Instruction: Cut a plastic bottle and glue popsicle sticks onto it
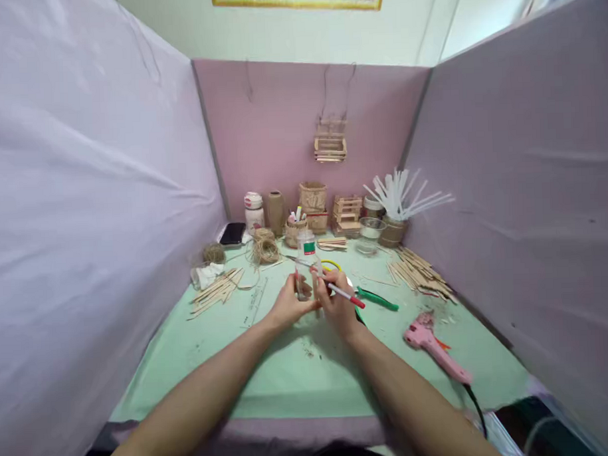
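Observation:
A clear bottle (306, 260) with a green label stands upright in front of me on the green-covered table. My left hand (292, 300) is closed around its lower left side. From the right, my right hand (337, 300) grips a marker (343, 292) with a white barrel and red end, its fingers close against the bottle. The marker's writing tip is hard to make out. Behind the right hand, a yellow loop (330, 263) shows, perhaps a scissors handle. Just right of that hand lies a green-handled tool (379, 299), its head partly hidden.
A pink glue gun (435, 350) lies at the right, its cord running off the front edge. Wooden sticks lie in piles left (219, 292) and right (420, 272). Twine (265, 247), a clear cup (370, 235) and white glue sticks (396, 195) stand behind. Cloth walls enclose the table.

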Tool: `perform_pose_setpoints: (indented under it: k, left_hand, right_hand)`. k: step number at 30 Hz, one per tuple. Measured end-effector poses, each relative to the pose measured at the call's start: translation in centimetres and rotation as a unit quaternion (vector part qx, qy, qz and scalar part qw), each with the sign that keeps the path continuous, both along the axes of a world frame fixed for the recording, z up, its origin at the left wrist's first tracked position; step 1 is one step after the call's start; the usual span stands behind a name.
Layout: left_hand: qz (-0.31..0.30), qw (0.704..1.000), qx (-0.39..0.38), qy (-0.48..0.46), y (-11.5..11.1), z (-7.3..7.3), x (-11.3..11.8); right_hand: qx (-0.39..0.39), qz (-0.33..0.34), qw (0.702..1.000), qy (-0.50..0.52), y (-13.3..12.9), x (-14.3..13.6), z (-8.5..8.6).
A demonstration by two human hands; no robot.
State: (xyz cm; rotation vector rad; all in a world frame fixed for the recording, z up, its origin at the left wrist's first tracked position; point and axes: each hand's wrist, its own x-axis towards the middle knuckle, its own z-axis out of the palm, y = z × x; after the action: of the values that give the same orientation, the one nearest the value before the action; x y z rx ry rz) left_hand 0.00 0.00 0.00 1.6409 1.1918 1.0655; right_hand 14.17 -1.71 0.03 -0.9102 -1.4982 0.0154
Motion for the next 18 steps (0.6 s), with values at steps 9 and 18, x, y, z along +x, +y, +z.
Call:
perform_pose_setpoints:
  k: [9,18]
  left_hand:
    - [-0.007,0.998,0.010,-0.053,-0.31,-0.02,0.49]
    - [-0.011,0.998,-0.002,-0.056,-0.56,0.04,0.66]
  right_hand:
    - [0.037,0.009,0.999,0.010,-0.28,-0.08,0.46]
    - [0.043,-0.002,0.999,0.013,-0.69,-0.19,0.77]
